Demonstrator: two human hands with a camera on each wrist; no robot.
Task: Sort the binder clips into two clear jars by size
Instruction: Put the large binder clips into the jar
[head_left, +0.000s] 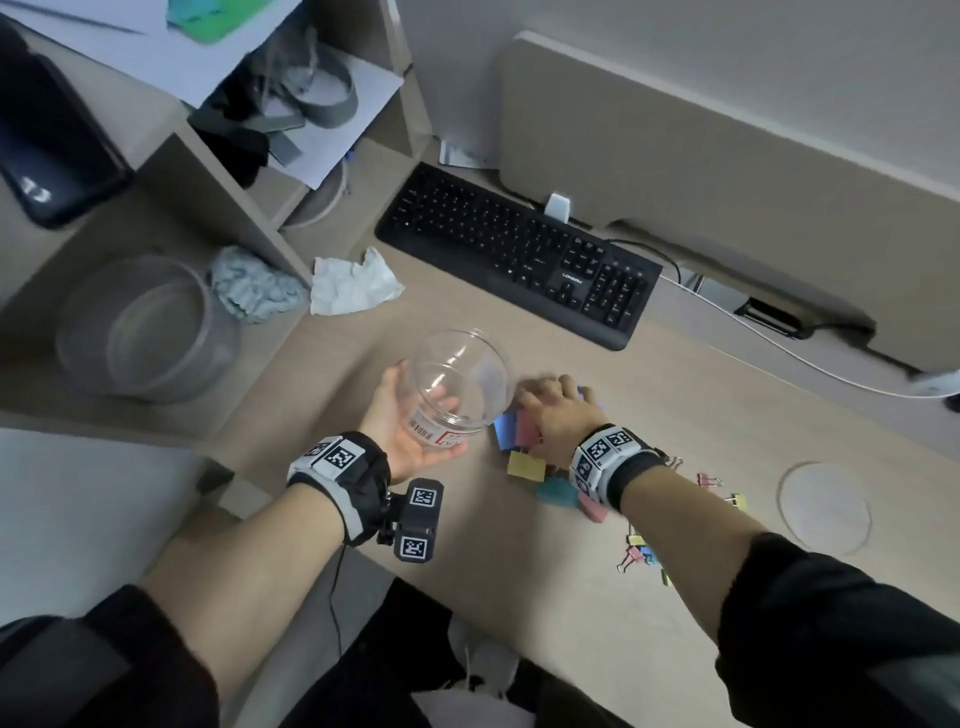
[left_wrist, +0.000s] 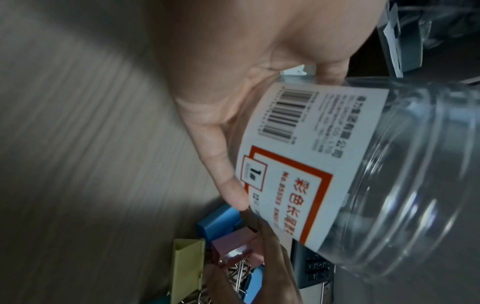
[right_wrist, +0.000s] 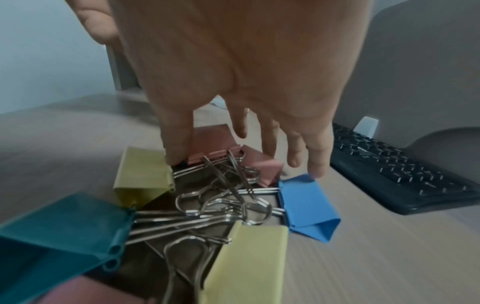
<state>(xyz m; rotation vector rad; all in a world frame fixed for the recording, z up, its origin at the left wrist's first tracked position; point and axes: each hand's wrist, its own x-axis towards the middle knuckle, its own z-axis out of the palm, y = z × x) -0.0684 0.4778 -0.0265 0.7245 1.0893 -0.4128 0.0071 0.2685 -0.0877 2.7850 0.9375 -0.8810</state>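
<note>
My left hand (head_left: 413, 418) grips a clear empty jar (head_left: 460, 382) with a white and orange label (left_wrist: 298, 156), tilted just above the desk. Right beside it my right hand (head_left: 553, 410) reaches down with straight, spread fingers onto a pile of large binder clips (head_left: 524, 462). In the right wrist view the thumb (right_wrist: 176, 148) touches a pink clip (right_wrist: 213, 137); yellow (right_wrist: 142, 172), blue (right_wrist: 307, 202) and teal (right_wrist: 64, 222) clips lie around it with tangled wire handles. Nothing is pinched. Several small clips (head_left: 640, 548) lie near my right forearm. A second clear jar (head_left: 145, 327) stands on the low shelf at left.
A black keyboard (head_left: 519, 254) lies behind the hands, with a white cable (head_left: 779, 348) running right. A crumpled white tissue (head_left: 353, 283) and a grey cloth (head_left: 254, 291) sit by the shelf unit's upright panel (head_left: 223, 208). A round cable cover (head_left: 823, 506) is set in the desk at right.
</note>
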